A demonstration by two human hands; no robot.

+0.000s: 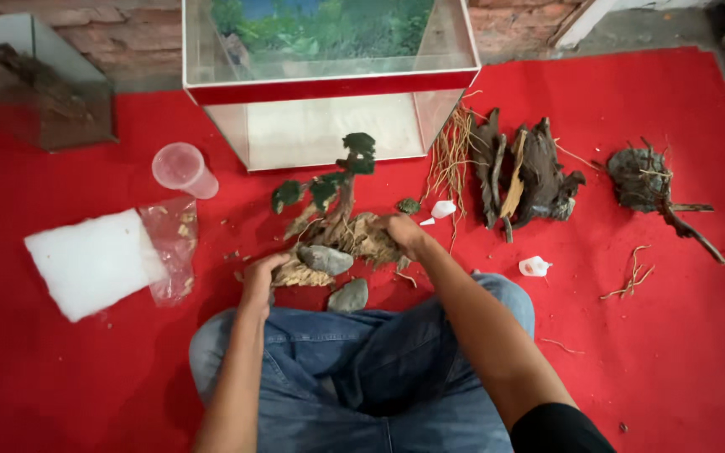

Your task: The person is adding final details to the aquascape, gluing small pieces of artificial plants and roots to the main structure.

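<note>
While both hands clasp its base, the left hand (259, 277) and right hand (400, 231) steady the little driftwood tree (337, 226) on the red mat (673, 335); it looks light, brittle above, best held low by the stones (325, 258).

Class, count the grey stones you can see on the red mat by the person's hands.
2: one stone on the driftwood base, one on the mat beside the knee. Others may be hidden under the hands.

Home aquascaping floor: red carpet (673, 352); glass aquarium (329, 92); driftwood (530, 172)
</note>
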